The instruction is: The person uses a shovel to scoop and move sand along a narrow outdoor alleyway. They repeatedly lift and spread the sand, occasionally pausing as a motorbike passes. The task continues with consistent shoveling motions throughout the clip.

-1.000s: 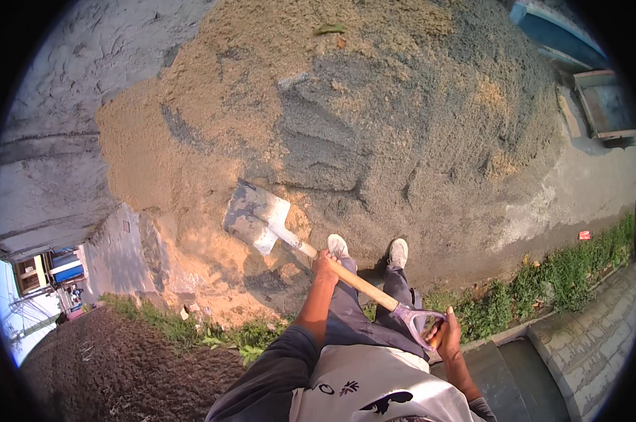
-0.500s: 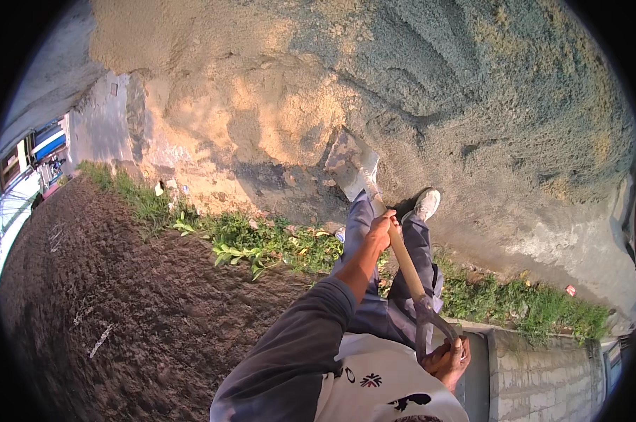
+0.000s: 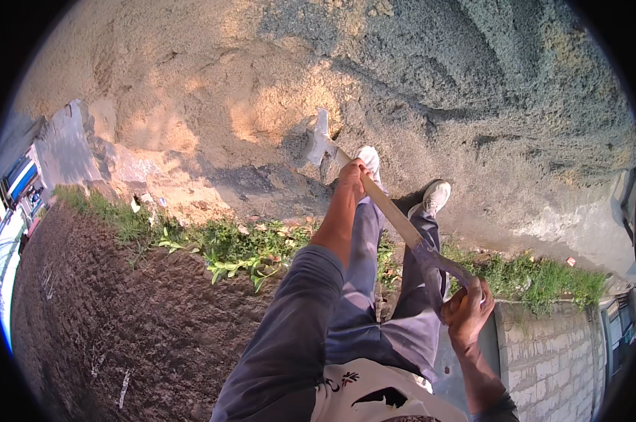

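Both my hands hold a shovel (image 3: 395,216) with a pale wooden shaft and a forked grip at its upper end. My left hand (image 3: 355,176) wraps the shaft low down, close above the metal blade. My right hand (image 3: 468,311) is closed round the crossbar of the forked grip. The blade (image 3: 319,141) is tilted on its side, with dull light metal showing, at the face of a large heap of sandy, gravelly material (image 3: 276,91). Whether the blade touches the heap or carries any of it, I cannot tell.
My shoes (image 3: 436,198) stand at the foot of the heap. Behind them runs a strip of grass and weeds (image 3: 247,246). Dark rough soil (image 3: 121,309) spreads at the left, and a block wall (image 3: 550,359) rises at the lower right.
The blade has moved left and rolled from flat onto its side. My right hand has moved right and up, swinging the shaft more slanted. My left shoe has come into view beside the blade.
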Demonstrator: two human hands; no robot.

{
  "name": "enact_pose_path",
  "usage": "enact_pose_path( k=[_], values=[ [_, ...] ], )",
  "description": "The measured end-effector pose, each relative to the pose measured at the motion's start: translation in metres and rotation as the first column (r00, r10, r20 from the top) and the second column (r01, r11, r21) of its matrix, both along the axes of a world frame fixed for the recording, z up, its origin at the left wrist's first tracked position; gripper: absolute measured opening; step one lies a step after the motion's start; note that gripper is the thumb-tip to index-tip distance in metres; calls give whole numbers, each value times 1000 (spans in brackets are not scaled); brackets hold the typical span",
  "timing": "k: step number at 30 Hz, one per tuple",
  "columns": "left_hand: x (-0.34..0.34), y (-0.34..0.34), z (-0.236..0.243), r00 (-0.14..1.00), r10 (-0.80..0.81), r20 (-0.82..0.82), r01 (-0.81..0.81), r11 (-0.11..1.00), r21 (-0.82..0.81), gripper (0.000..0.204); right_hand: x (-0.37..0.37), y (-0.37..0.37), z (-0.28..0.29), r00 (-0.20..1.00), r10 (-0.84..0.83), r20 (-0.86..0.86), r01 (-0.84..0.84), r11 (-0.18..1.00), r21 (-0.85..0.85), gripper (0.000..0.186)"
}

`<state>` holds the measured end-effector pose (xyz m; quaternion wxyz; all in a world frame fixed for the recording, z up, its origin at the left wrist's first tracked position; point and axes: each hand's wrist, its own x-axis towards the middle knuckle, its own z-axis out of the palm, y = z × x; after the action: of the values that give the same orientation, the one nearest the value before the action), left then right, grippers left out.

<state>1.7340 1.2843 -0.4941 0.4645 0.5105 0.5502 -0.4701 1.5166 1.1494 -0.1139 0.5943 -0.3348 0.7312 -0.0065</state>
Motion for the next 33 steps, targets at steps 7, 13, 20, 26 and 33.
enact_pose_path(
  k=[7, 13, 20, 26, 33],
  values=[
    [-60, -45, -61, 988, 155, -14, -155, 988, 1, 14, -95, -82, -156, 984, -17, -178, -19, 980, -197, 37],
    [-74, -35, -102, 960, 217, 176, -198, 973, -122, 16, -138, -118, -244, 995, 82, -52, -90, 976, -200, 37],
    [-106, 46, -15, 947, -87, 309, 101, 995, -27, 25, -228, -46, -213, 994, -94, 55, 96, 994, -46, 39],
    [-118, 93, 125, 901, -123, 416, 188, 975, -118, 20, -304, 44, -107, 891, -453, -8, 447, 875, 185, 45],
    [-191, -146, 378, 641, -373, 671, 452, 890, 63, 31, -339, 99, -64, 577, -807, 127, 757, 587, 285, 53]
  ],
)
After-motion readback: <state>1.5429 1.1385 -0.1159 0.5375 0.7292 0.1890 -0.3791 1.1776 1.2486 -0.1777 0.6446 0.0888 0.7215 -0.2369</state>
